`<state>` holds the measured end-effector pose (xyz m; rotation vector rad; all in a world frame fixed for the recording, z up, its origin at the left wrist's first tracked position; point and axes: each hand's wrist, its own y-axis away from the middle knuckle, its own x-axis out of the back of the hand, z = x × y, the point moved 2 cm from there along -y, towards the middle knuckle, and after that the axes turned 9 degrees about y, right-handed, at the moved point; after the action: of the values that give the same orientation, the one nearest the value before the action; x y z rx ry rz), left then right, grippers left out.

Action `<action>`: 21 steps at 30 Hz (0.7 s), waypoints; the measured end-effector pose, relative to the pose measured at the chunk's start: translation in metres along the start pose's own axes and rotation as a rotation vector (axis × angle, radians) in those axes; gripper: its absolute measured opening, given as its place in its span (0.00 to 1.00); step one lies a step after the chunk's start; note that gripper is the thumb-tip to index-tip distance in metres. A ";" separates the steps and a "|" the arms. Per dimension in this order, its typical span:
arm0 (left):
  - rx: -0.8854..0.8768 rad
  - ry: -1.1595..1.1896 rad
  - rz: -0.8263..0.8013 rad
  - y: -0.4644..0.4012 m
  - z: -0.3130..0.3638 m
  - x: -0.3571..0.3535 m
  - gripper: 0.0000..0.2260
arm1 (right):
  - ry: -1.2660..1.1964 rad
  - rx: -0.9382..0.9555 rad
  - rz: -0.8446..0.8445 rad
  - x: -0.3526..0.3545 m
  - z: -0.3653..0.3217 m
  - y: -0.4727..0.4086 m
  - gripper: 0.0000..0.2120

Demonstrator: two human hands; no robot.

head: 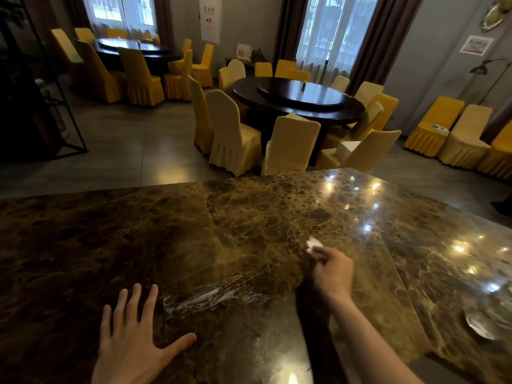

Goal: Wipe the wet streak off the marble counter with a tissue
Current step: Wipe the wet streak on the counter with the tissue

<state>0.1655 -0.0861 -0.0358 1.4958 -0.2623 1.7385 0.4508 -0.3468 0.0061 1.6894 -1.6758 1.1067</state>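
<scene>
The streak (210, 297) lay pale across the near part of the marble counter (138, 231), just beyond the left hand's fingertips and nearer than the tissue (314, 246). The right hand (333, 273) pinched the small white tissue in closed fingers, well past the streak. The left hand (133, 339) lay flat, fingers spread, holding nothing. A wall poster (210, 18) bore red writing, too blurred to read.
</scene>
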 end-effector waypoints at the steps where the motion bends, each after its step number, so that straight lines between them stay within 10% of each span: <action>1: -0.002 0.004 -0.001 0.000 0.000 0.000 0.67 | 0.101 -0.031 0.000 0.006 0.013 -0.009 0.19; 6: 0.005 -0.002 -0.004 -0.001 0.000 0.000 0.68 | 0.380 0.105 -0.084 -0.011 0.033 0.008 0.17; 14: 0.009 -0.031 -0.005 -0.002 0.000 -0.001 0.68 | 0.116 0.473 -0.280 -0.049 -0.047 0.076 0.11; 21: -0.010 0.007 0.017 -0.002 -0.004 -0.003 0.68 | 0.174 0.098 0.000 -0.014 -0.015 0.016 0.18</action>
<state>0.1643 -0.0836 -0.0406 1.4839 -0.2802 1.7532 0.4338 -0.3285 -0.0005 1.6012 -1.5354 1.3149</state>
